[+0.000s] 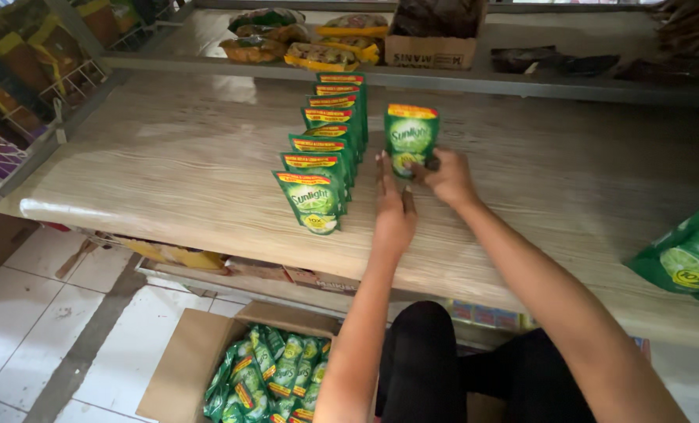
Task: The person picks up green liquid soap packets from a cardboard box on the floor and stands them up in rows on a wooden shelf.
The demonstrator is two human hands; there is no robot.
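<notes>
1. Both bare arms stretch forward, forearms converging, hands close together.
2. Left hand point(393, 210) lies palm down, fingers straight and pointing ahead.
3. Right hand point(447, 178) curls leftward, fingertips pinched, wrist slightly bent.

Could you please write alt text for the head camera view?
Both hands steady an upright green pouch on a wood-grain shelf: right hand at its base, left hand beside it. To its left stands a row of matching pouches; below, an open cardboard box holds more.
</notes>
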